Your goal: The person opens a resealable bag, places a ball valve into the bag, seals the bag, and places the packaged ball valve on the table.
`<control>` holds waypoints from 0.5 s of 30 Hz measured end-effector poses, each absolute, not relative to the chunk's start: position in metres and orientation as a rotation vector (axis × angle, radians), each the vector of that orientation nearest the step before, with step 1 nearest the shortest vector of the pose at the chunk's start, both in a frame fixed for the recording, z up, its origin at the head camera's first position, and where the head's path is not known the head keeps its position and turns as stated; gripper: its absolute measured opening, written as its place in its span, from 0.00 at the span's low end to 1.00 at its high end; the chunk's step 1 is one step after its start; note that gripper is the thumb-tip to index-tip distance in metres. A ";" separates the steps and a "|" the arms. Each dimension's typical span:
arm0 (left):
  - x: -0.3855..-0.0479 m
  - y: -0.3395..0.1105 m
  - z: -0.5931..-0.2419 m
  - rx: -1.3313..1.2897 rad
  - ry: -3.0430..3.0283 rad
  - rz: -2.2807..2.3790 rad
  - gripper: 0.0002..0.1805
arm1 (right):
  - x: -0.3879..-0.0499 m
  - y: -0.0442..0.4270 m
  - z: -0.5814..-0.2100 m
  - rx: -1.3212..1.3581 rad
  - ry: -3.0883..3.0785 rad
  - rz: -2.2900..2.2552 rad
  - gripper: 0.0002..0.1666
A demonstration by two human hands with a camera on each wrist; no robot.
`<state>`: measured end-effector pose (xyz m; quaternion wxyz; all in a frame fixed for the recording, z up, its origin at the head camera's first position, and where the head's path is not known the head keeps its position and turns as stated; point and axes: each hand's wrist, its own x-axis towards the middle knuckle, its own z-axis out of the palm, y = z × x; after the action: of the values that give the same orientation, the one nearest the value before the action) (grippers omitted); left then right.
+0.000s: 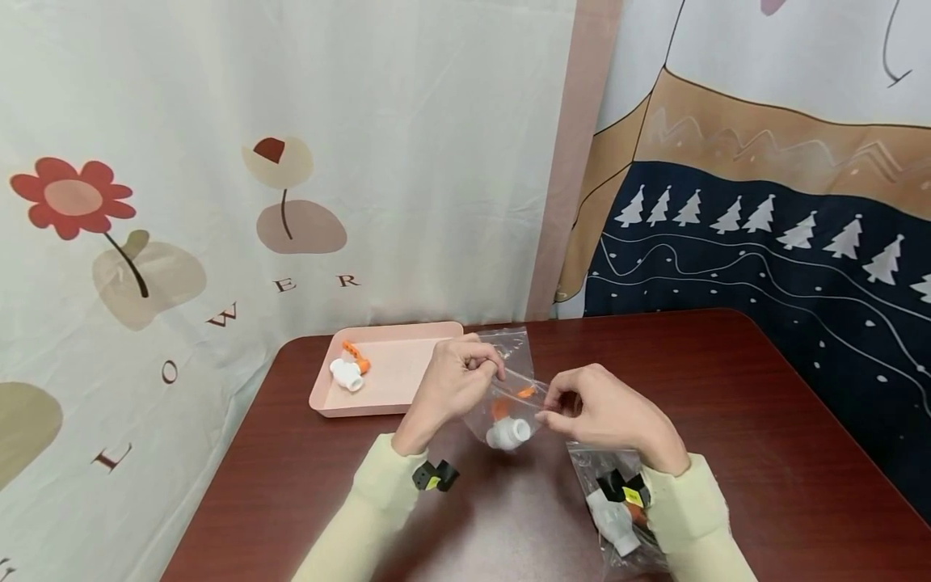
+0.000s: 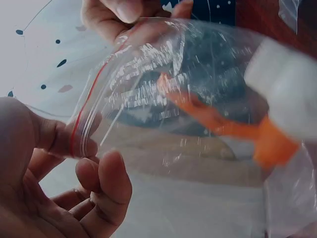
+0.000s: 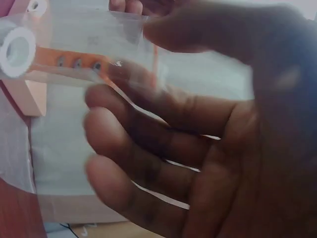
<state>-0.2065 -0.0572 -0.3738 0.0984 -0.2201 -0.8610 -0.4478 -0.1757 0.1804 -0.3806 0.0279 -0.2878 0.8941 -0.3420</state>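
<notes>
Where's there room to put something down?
The dark red wooden table is bare between the right hand and its right edge, and between the pink rectangular tray and pale yellow left sleeve. The middle's crowded, where that hand and the left hand hold a clear plastic zip bag, and by the right sleeve, where another clear bag lies.

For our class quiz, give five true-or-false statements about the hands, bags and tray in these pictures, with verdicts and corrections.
1. The left hand and right hand both pinch one clear bag. True.
2. The pink tray is empty. False: a white piece and an orange piece lie in it.
3. A red line runs near the clear bag's edge. True.
4. A second bag lies inside the tray. False: it lies on the table, partly hidden by the right sleeve.
5. The clear bag holds a white part. True.
</notes>
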 end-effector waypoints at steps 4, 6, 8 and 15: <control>-0.207 -0.066 -0.370 -0.703 -2.610 -1.262 0.18 | -0.177 0.183 -0.379 -0.904 2.834 -1.094 0.06; -0.208 -0.070 -0.368 -0.773 -2.639 -1.229 0.17 | -0.178 0.184 -0.379 -0.925 2.855 -1.119 0.05; -0.209 -0.074 -0.367 -0.874 -2.656 -1.194 0.17 | -0.178 0.186 -0.378 -0.952 2.863 -1.151 0.04; -0.210 -0.084 -0.365 -1.112 -2.644 -1.122 0.14 | -0.181 0.190 -0.381 -0.993 2.888 -1.254 0.06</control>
<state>-0.2104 -0.0838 -0.3654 0.0307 -0.3609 -0.8580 -0.3642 -0.1812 0.1895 -0.3811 -0.0798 -0.2999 0.8720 -0.3786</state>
